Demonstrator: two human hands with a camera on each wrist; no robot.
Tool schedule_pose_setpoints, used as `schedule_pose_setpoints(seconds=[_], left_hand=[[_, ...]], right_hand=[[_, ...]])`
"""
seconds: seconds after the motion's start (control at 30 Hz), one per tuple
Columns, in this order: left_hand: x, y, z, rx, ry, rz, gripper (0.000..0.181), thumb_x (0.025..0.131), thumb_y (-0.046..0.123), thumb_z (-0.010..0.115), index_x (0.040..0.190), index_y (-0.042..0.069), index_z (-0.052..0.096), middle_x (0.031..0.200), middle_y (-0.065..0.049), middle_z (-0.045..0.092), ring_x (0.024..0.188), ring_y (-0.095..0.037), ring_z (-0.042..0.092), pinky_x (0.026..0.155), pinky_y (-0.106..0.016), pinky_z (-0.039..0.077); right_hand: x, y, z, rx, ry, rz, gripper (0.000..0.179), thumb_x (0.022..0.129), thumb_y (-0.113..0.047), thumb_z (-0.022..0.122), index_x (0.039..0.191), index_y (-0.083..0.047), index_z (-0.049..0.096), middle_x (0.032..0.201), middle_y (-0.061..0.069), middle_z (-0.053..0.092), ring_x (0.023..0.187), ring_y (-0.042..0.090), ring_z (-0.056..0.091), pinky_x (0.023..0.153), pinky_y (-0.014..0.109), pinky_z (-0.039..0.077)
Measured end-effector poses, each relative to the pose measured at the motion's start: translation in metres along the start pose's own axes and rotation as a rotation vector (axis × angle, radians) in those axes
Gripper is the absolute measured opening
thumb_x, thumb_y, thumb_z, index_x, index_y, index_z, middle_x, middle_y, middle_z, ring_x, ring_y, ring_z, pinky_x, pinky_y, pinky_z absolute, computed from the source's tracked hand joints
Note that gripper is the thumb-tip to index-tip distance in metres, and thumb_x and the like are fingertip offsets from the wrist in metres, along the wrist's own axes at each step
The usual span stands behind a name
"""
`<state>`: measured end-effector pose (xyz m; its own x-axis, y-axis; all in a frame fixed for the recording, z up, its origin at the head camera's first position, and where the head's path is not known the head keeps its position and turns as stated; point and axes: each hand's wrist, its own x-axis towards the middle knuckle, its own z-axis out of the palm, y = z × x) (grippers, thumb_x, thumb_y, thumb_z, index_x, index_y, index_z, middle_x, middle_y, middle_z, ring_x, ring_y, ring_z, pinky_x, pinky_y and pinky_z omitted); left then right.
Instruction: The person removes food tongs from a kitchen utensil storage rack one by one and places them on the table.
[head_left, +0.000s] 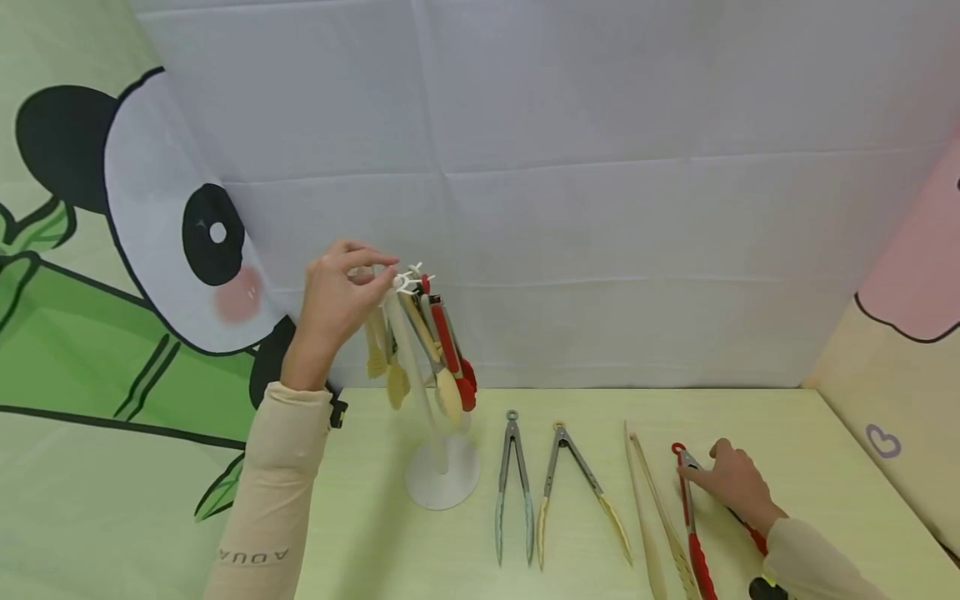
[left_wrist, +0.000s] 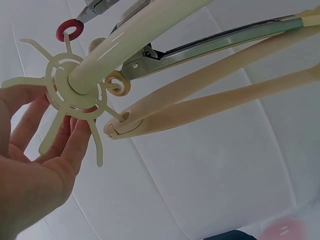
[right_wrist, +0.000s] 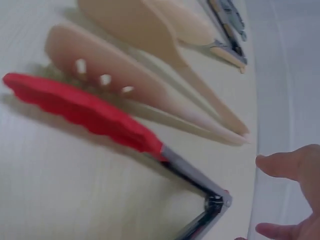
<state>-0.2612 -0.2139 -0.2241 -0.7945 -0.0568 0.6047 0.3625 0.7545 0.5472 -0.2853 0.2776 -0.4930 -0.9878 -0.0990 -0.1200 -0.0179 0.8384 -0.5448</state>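
Observation:
My left hand point(head_left: 341, 296) holds the hooked top of a white utensil stand point(head_left: 442, 483), its fingers around the rim of the hook ring point(left_wrist: 62, 100) in the left wrist view. Several tongs hang from the hooks, among them red-tipped tongs point(head_left: 450, 342), cream-tipped tongs point(head_left: 447, 396) and beige tongs point(left_wrist: 200, 100). On the right of the table, my right hand point(head_left: 738, 483) is over the hinge end of spread red tongs point(head_left: 697, 558). Its thumb and fingers are apart in the right wrist view, with nothing between them, near the red tongs point(right_wrist: 85, 107).
Left of the red tongs lie beige tongs point(head_left: 647, 508), yellow-tipped tongs point(head_left: 588, 475) and grey-blue-tipped tongs point(head_left: 513, 467), all spread on the pale table point(head_left: 840, 475). A white cloth point(head_left: 600, 208) hangs behind. Printed cloths stand at left and right.

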Motion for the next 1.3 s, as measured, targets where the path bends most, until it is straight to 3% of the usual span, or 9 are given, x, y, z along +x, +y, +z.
schedule_pose_setpoints(seconds=[0.13,0.3,0.67,0.97,1.3], left_hand=[[0.0,-0.001,0.001,-0.009,0.015,-0.001,0.021,0.09,0.016,0.062,0.103,0.005,0.073,0.107,-0.013,0.058,0.095,-0.03,0.06,0.083,-0.044,0.051],[0.001,-0.001,0.002,-0.024,0.036,-0.002,0.02,0.088,0.015,0.063,0.102,0.002,0.071,0.106,-0.012,0.06,0.097,-0.026,0.058,0.084,-0.042,0.052],[-0.001,-0.005,0.005,-0.048,0.054,0.013,0.019,0.088,0.014,0.064,0.1,0.001,0.071,0.104,-0.013,0.06,0.096,-0.026,0.058,0.082,-0.042,0.052],[-0.002,-0.006,0.008,-0.074,0.049,0.011,0.018,0.089,0.014,0.064,0.099,0.001,0.07,0.104,-0.015,0.058,0.092,-0.028,0.062,0.082,-0.042,0.052],[-0.002,-0.008,0.009,-0.065,0.083,0.019,0.015,0.087,0.011,0.066,0.097,0.002,0.072,0.104,-0.012,0.059,0.084,-0.029,0.066,0.079,-0.04,0.053]], right_hand=[[0.002,-0.007,-0.003,0.05,0.04,-0.047,0.068,0.084,-0.045,0.067,0.11,0.013,0.044,0.093,0.025,0.055,0.081,0.032,0.055,0.064,0.043,0.046],[0.002,-0.018,-0.004,0.101,0.112,-0.135,0.063,0.084,-0.04,0.069,0.111,0.012,0.048,0.1,0.029,0.056,0.084,0.034,0.056,0.064,0.043,0.047],[-0.003,-0.059,-0.017,0.203,0.259,-0.289,0.052,0.084,-0.032,0.072,0.118,0.003,0.052,0.103,0.018,0.057,0.089,0.031,0.056,0.072,0.043,0.048],[-0.005,-0.085,-0.027,0.291,0.309,-0.354,0.049,0.084,-0.031,0.072,0.119,-0.002,0.053,0.104,0.012,0.058,0.093,0.023,0.054,0.073,0.023,0.047],[-0.005,-0.113,-0.029,0.367,0.327,-0.42,0.046,0.083,-0.025,0.074,0.119,-0.004,0.055,0.103,0.009,0.059,0.091,0.018,0.053,0.076,0.025,0.048]])
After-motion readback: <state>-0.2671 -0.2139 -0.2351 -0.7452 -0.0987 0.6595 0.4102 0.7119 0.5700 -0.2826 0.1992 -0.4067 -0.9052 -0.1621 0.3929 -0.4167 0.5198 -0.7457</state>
